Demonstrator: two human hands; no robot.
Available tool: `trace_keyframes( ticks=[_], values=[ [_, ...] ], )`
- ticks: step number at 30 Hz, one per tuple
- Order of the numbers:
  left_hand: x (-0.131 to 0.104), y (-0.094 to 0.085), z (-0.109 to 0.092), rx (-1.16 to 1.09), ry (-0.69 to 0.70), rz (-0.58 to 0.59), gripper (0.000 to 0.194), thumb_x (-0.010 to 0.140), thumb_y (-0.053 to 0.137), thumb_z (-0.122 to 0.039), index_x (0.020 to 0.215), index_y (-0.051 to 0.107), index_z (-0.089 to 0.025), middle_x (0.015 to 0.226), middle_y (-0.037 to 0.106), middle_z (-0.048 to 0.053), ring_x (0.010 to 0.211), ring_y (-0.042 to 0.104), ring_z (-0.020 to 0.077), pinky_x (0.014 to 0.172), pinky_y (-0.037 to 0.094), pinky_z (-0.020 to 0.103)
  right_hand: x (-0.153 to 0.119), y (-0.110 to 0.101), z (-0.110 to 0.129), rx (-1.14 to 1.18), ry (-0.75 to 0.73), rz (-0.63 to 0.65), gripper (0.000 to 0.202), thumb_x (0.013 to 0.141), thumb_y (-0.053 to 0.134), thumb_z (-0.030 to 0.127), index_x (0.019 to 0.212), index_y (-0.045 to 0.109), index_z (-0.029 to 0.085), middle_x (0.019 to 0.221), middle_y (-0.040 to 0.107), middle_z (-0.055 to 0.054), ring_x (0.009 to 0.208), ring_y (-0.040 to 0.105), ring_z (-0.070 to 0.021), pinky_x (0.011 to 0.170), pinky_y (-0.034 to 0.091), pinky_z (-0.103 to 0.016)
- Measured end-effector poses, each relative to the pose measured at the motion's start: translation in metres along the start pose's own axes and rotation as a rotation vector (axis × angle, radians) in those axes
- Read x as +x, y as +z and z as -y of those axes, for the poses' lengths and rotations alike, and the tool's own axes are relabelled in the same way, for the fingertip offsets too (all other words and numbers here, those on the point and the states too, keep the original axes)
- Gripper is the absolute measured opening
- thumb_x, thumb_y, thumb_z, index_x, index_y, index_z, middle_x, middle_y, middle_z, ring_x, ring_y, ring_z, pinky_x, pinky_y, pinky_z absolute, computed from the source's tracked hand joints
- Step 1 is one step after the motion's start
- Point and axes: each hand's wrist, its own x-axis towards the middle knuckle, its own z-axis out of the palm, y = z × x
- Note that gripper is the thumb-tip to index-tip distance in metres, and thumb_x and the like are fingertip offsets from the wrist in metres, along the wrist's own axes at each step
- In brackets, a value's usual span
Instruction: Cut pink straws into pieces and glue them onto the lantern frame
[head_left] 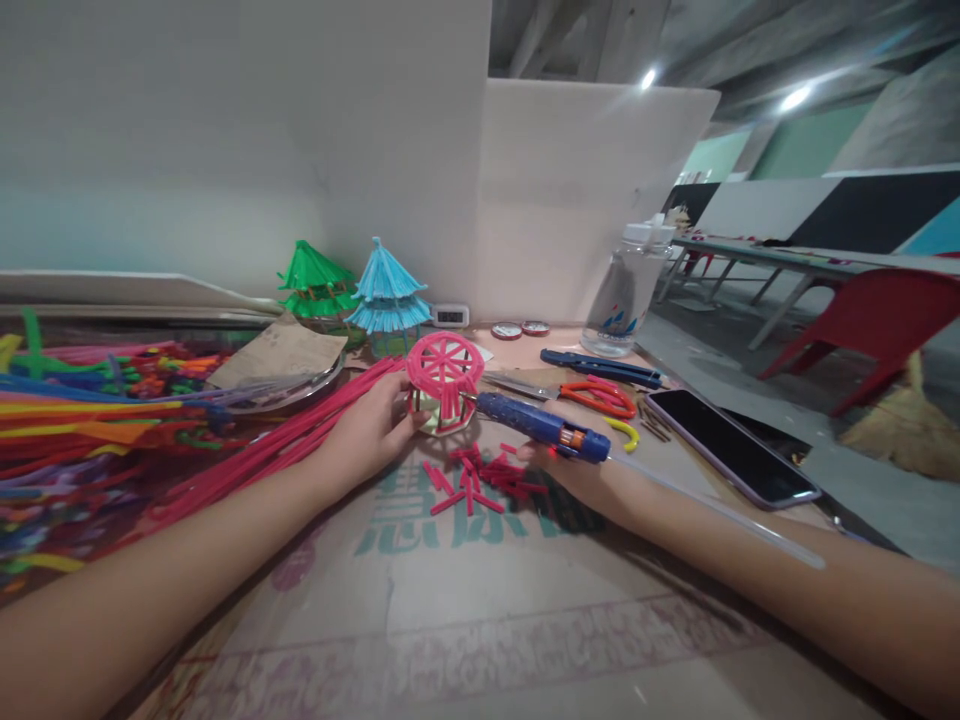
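Note:
My left hand [382, 420] is closed on the left side of a small pavilion model [446, 365], which has a pink wheel-shaped roof frame and thin posts on a pale base. In my right hand [551, 450] is a blue hot glue gun [544, 425], a clear glue stick trailing from its back. Its nozzle meets or nearly meets the short pink strips hanging at the roof's front edge. Below the model lies a loose pile of cut pink pipe cleaner pieces [480, 480]. Long pink pipe cleaners [300, 440] run beside and under my left forearm.
Bundles of coloured pipe cleaners [97, 430] fill the left. Behind stand a green pavilion [315, 275], a blue pavilion [388, 290] and a small digital display [450, 316]. To the right are a utility knife [600, 367], orange-handled scissors [600, 398], a phone [731, 445] and a water bottle [622, 295].

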Motion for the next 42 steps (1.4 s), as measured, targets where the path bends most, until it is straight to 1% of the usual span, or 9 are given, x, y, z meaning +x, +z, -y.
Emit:
trace_keyframes(
  ticks=[6,12,16,19,24,28,33,38,42],
  values=[
    [0.0003,0.0008,0.0018,-0.009,0.007,0.007,0.029,0.094,0.056,-0.035,0.118,0.058,-0.018,0.126,0.065,0.013,0.122,0.061,0.0303,0.105,0.048,0.047,-0.0006,0.0057,-0.0081,0.003,-0.04,-0.006,0.024,0.08,0.07,0.044,0.077,0.059,0.023,0.066,0.06,0.003,0.059,0.053,-0.0151,0.054,0.039,-0.026],
    [-0.0001,0.0014,0.0033,0.004,0.006,0.005,0.033,0.093,0.056,-0.033,0.123,0.056,-0.018,0.127,0.064,0.014,0.121,0.061,0.0303,0.105,0.048,0.049,-0.0015,0.0037,-0.0018,0.032,-0.072,-0.062,0.018,0.082,0.067,0.039,0.079,0.06,0.023,0.071,0.064,0.002,0.063,0.056,-0.0161,0.058,0.041,-0.027],
    [-0.0006,0.0011,0.0026,0.007,0.008,0.008,0.032,0.094,0.056,-0.033,0.123,0.056,-0.02,0.128,0.064,0.013,0.122,0.06,0.0301,0.105,0.048,0.049,-0.0011,0.0041,-0.0029,0.031,-0.04,-0.049,0.016,0.081,0.068,0.038,0.081,0.061,0.023,0.074,0.066,0.002,0.067,0.059,-0.0166,0.06,0.042,-0.027],
    [-0.0007,0.0011,0.0026,0.003,0.011,0.001,0.029,0.094,0.056,-0.034,0.12,0.057,-0.021,0.124,0.066,0.013,0.119,0.062,0.0298,0.104,0.049,0.048,-0.0001,0.0049,-0.0058,0.017,-0.03,-0.037,0.018,0.081,0.069,0.039,0.082,0.061,0.024,0.074,0.065,0.003,0.067,0.059,-0.0163,0.059,0.041,-0.027],
    [-0.0003,0.0018,0.0048,-0.028,-0.002,0.016,0.026,0.094,0.056,-0.035,0.113,0.06,-0.019,0.119,0.066,0.012,0.118,0.063,0.0298,0.104,0.05,0.047,-0.0008,0.0052,-0.0077,0.023,-0.039,-0.026,0.023,0.082,0.069,0.042,0.077,0.057,0.023,0.066,0.061,0.004,0.06,0.055,-0.0147,0.055,0.039,-0.025],
    [-0.0002,0.002,0.0055,-0.036,-0.016,0.022,0.028,0.094,0.056,-0.037,0.116,0.059,-0.019,0.123,0.065,0.013,0.119,0.062,0.0297,0.103,0.05,0.047,-0.0021,0.0045,-0.0062,-0.017,-0.033,-0.031,0.023,0.082,0.069,0.042,0.075,0.056,0.023,0.065,0.059,0.005,0.057,0.051,-0.0136,0.053,0.036,-0.024],
    [-0.0003,0.0017,0.0044,-0.02,-0.017,0.032,0.031,0.095,0.055,-0.035,0.121,0.058,-0.019,0.128,0.065,0.014,0.122,0.061,0.0301,0.104,0.049,0.048,-0.0017,0.0035,-0.0032,-0.003,-0.045,-0.052,0.023,0.082,0.068,0.042,0.076,0.056,0.024,0.065,0.059,0.004,0.056,0.049,-0.0137,0.052,0.035,-0.025],
    [-0.0007,0.0009,0.0033,0.015,-0.027,0.03,0.034,0.093,0.056,-0.034,0.124,0.056,-0.019,0.128,0.065,0.014,0.123,0.06,0.0316,0.106,0.047,0.051,-0.0009,0.002,-0.0002,0.013,-0.043,-0.059,0.019,0.081,0.069,0.038,0.077,0.058,0.024,0.066,0.059,0.004,0.057,0.051,-0.0141,0.053,0.038,-0.025],
    [-0.001,0.001,0.0041,0.021,-0.02,0.032,0.034,0.094,0.056,-0.032,0.125,0.055,-0.02,0.129,0.064,0.013,0.123,0.06,0.031,0.106,0.047,0.05,-0.0002,0.0037,-0.0038,0.024,-0.066,-0.039,0.016,0.082,0.07,0.037,0.081,0.06,0.023,0.069,0.061,0.003,0.061,0.054,-0.0151,0.056,0.042,-0.026]
  ],
)
